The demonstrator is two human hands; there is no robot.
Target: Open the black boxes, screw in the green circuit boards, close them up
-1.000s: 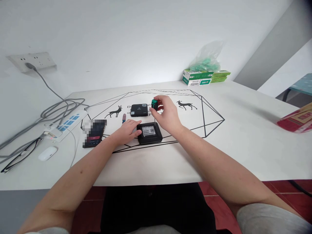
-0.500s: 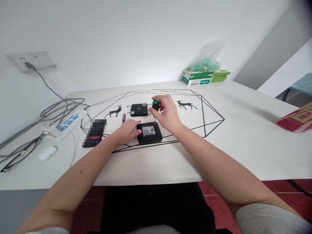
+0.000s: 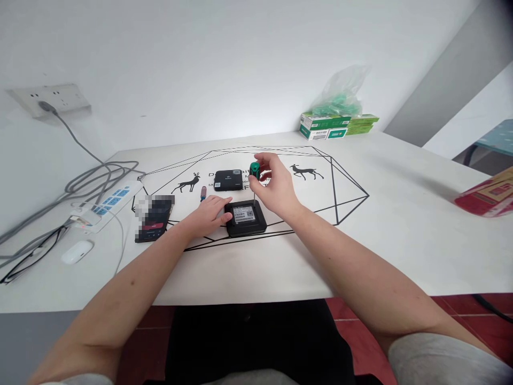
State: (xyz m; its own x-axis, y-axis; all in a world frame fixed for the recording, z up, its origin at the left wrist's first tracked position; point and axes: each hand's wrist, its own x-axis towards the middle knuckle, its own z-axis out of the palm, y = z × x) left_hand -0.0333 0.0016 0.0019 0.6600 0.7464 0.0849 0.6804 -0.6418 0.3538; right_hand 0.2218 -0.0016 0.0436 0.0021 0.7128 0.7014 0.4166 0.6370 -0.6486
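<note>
A black electronics casing (image 3: 246,227) with a white label lies flat on the table. My left hand (image 3: 208,215) holds it steady at its left edge, thumb over the rim and index finger by the upper left corner. Between the thumb and fingers of my right hand (image 3: 276,184) is a green and black screwdriver (image 3: 254,171), upright, handle on top. Its thin shaft runs down to the casing's far edge near the upper right corner; the tip is too small to make out. Behind stands a second black square piece (image 3: 228,181) with small stickers.
Another small screwdriver (image 3: 203,193) lies beyond my left hand. Left of it are a phone (image 3: 155,219), a power strip (image 3: 114,202) with grey cables, glasses (image 3: 34,255) and a white case (image 3: 77,252). Green boxes (image 3: 325,123) stand by the wall; a red package (image 3: 487,198) is at right.
My right hand has shifted slightly and its fingers have turned the screwdriver handle, which stays upright over the casing. My left hand and the casing have stayed in place.
</note>
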